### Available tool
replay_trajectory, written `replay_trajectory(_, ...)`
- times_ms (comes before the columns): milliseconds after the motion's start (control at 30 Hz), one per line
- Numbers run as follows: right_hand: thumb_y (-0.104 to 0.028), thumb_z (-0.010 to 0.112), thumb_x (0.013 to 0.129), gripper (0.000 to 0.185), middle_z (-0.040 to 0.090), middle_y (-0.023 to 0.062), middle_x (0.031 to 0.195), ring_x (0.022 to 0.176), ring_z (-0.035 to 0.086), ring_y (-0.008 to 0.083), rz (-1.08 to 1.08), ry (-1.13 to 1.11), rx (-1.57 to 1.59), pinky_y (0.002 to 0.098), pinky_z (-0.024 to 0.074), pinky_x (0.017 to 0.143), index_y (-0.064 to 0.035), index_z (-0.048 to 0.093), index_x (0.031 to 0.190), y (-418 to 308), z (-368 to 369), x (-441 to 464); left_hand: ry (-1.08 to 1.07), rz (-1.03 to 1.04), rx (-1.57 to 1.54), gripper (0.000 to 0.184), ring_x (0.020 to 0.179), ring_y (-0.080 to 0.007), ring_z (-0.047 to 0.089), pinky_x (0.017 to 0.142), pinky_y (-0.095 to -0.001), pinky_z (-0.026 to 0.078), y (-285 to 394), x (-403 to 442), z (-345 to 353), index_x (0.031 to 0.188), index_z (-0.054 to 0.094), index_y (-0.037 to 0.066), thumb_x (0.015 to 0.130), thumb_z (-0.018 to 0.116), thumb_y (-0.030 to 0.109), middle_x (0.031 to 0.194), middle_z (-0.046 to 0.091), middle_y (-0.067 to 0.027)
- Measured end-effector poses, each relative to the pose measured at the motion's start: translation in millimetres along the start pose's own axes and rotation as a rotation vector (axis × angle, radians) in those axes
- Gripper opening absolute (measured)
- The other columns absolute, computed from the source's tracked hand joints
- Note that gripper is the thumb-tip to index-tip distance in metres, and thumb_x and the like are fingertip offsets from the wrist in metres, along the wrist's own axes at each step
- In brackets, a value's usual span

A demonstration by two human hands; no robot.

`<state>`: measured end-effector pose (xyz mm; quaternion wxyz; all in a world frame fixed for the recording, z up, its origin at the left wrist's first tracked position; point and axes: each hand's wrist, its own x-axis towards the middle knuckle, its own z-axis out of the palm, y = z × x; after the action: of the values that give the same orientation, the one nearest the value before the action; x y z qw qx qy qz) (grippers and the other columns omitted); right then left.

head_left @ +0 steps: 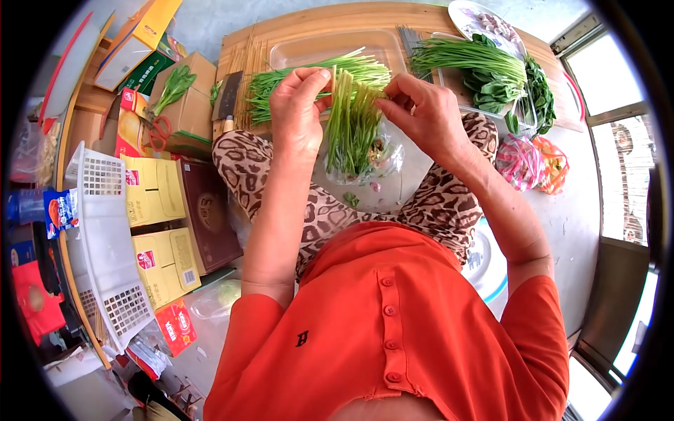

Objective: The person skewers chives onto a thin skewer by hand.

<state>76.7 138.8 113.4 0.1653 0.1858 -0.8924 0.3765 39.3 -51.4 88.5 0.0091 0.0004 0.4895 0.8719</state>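
Head view: my left hand [298,105] pinches chives [353,130] near their upper ends, at the near edge of the table [316,20]; my right hand [427,111] has fingertips narrowed beside them, grip unclear. Before the table sits a bag [391,158]; on its left lies a cleaver [228,96].

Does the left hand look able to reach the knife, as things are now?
Probably yes: the knife lies near the left hand, its handle seemingly uncovered, though that hand appears occupied with green stalks.
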Motion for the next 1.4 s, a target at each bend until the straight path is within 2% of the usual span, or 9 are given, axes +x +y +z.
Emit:
replay_trajectory(167, -0.017, 0.069, 0.077, 0.018, 0.06, 0.007, 0.06, 0.055, 0.061, 0.0221, -0.008, 0.004, 0.014, 0.0329, 0.0473, 0.051, -0.0041, 0.058, 0.077, 3, 3, -1, 0.022, -0.002, -0.026, 0.004, 0.07, -0.0118, 0.058, 0.062, -0.0288, 0.048, -3, 2, -5, 0.082, 0.061, 0.003, 0.082, 0.063, 0.007, 0.08, 0.063, -0.0039)
replay_trajectory(267, -0.018, 0.07, 0.076, 0.019, 0.062, 0.0075, 0.068, 0.058, 0.062, 0.0219, 0.024, -0.043, 0.005, 0.0328, 0.0482, 0.053, -0.0042, 0.058, 0.081, 5, 2, -2, 0.018, -0.004, -0.066, 0.003, 0.071, -0.0119, 0.059, 0.062, -0.0287, 0.049, -3, 4, -9, 0.083, 0.061, 0.003, 0.082, 0.063, 0.006, 0.08, 0.063, -0.0042)
replay_trajectory(433, -0.019, 0.072, 0.073, 0.027, 0.062, 0.0085, 0.082, 0.069, 0.062, 0.026, -0.138, 0.061, -0.072, 0.0361, 0.0488, 0.059, -0.0045, 0.057, 0.088, 1, 7, 6, 0.024, 0.004, -0.027, 0.004, 0.071, -0.012, 0.059, 0.062, -0.028, 0.049, -3, 1, 0, 0.083, 0.061, 0.003, 0.082, 0.063, 0.006, 0.08, 0.064, -0.0043)
replay_trajectory(867, -0.017, 0.069, 0.074, 0.019, 0.06, 0.0076, 0.074, 0.066, 0.061, 0.0265, -0.025, 0.011, -0.056, 0.0372, 0.0471, 0.058, -0.0037, 0.056, 0.079, -3, 14, 8, 0.055, -0.003, -0.062, 0.003, 0.071, -0.0114, 0.059, 0.063, -0.0276, 0.049, -7, -5, 2, 0.08, 0.061, 0.004, 0.081, 0.064, 0.005, 0.08, 0.064, -0.0036)
replay_trajectory(933, -0.017, 0.069, 0.074, 0.019, 0.06, 0.0078, 0.074, 0.066, 0.061, 0.0268, -0.015, 0.006, -0.057, 0.0374, 0.047, 0.058, -0.0036, 0.056, 0.079, -6, 12, 6, 0.031, -0.015, -0.017, 0.003, 0.081, -0.0132, 0.058, 0.072, -0.0326, 0.045, -8, -7, 1, 0.085, 0.061, 0.007, 0.084, 0.062, 0.009, 0.086, 0.063, -0.0031)
replay_trajectory(967, -0.017, 0.069, 0.074, 0.019, 0.06, 0.008, 0.074, 0.066, 0.06, 0.0271, -0.006, 0.004, -0.058, 0.0375, 0.0469, 0.058, -0.0035, 0.056, 0.078, -6, 12, 5, 0.033, -0.015, -0.017, 0.003, 0.081, -0.0132, 0.058, 0.072, -0.0326, 0.045, -9, -6, -1, 0.085, 0.061, 0.007, 0.084, 0.062, 0.009, 0.086, 0.063, -0.0031)
replay_trajectory(1033, -0.017, 0.069, 0.073, 0.019, 0.06, 0.0082, 0.074, 0.066, 0.06, 0.0275, -0.012, 0.001, -0.064, 0.0378, 0.0468, 0.058, -0.0034, 0.056, 0.078, -4, 11, 4, 0.067, -0.016, -0.096, 0.003, 0.072, -0.0115, 0.06, 0.063, -0.0277, 0.048, -11, -2, -3, 0.08, 0.061, 0.005, 0.082, 0.063, 0.005, 0.079, 0.064, -0.0032)
replay_trajectory(1267, -0.018, 0.069, 0.073, 0.019, 0.061, 0.009, 0.076, 0.068, 0.061, 0.0287, -0.106, 0.098, -0.018, 0.0389, 0.0471, 0.059, -0.0037, 0.057, 0.078, -7, 18, 12, 0.016, 0.0, -0.06, 0.003, 0.072, -0.0115, 0.06, 0.062, -0.0259, 0.048, -6, -6, 2, 0.082, 0.061, 0.004, 0.082, 0.063, 0.005, 0.081, 0.064, -0.0039)
replay_trajectory(1400, -0.018, 0.069, 0.074, 0.018, 0.061, 0.0097, 0.075, 0.068, 0.061, 0.0293, -0.077, 0.1, 0.004, 0.0392, 0.0471, 0.059, -0.004, 0.058, 0.078, -5, 24, 13, 0.015, 0.013, -0.043, 0.004, 0.071, -0.0114, 0.06, 0.063, -0.0256, 0.049, -7, -8, 8, 0.083, 0.061, 0.003, 0.082, 0.064, 0.005, 0.081, 0.064, -0.0046)
